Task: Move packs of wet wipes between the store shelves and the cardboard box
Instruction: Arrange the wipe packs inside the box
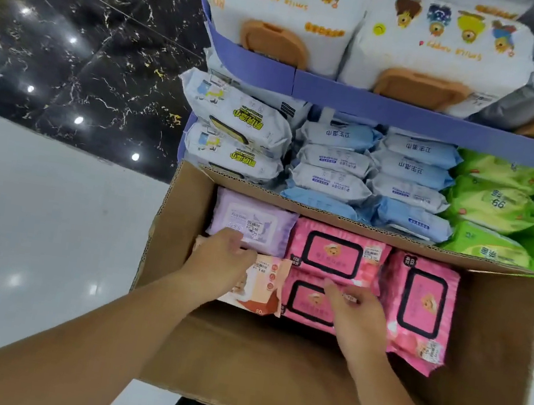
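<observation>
The left hand (220, 261) lies on a peach pack (262, 292) inside the cardboard box (270, 359). Its fingers bend over the far edge of that pack. The fingertips are hidden, so I cannot tell if the hand really grips the pack or only rests there. The hand covers the left part of the pack.

The right hand (359, 308) rests on a pink pack (305, 305) with its fingers spread and loose, holding nothing. The hand hides part of the black lid on that pack.

Just past the left hand's fingers is a purple pack (252, 221), touching the peach one. Just past the right hand is a second pink pack (335, 247). To the right of the right hand lies a third pink pack (422, 302), turned the other way. Its near end is tucked below the box wall.

Beyond both hands, past the far box wall, are the store shelves (376, 109). The box edge cuts off the lowest blue packs (334, 158). The green packs (491, 201) run out of the picture on the right. The big white packs (281, 3) up top are blurry and cut off. The words on all the packs are too small to read.
</observation>
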Demonstrator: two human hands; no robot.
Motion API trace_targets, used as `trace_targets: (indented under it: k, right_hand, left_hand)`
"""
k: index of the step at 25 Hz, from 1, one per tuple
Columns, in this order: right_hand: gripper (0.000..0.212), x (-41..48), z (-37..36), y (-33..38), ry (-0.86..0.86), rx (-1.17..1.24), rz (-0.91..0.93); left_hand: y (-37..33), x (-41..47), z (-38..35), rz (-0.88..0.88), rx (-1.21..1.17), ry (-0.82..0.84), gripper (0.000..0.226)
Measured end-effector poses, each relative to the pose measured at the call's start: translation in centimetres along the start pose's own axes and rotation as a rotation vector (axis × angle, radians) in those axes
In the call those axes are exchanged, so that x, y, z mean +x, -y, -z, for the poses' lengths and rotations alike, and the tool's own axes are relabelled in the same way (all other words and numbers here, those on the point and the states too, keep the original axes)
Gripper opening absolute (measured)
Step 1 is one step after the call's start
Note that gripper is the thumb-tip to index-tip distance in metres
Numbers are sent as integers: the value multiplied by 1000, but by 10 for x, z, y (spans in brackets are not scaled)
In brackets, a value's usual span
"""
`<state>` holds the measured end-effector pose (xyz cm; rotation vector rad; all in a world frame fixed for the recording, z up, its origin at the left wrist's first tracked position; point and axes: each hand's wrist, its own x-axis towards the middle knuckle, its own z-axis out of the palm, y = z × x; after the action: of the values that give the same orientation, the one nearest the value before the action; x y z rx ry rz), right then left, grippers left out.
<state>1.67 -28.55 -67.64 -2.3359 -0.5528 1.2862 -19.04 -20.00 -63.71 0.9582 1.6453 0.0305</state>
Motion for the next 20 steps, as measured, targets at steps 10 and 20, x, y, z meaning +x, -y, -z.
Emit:
trace_targets:
  k: [10,20]
  right_hand:
    - [36,10,88,-33,-383,-215,95]
    - [53,42,110,-72,151,433,-337]
  left_hand:
    - [-42,45,-104,-137,225,-2,59]
    - [-37,84,-122,56,160,-46,120]
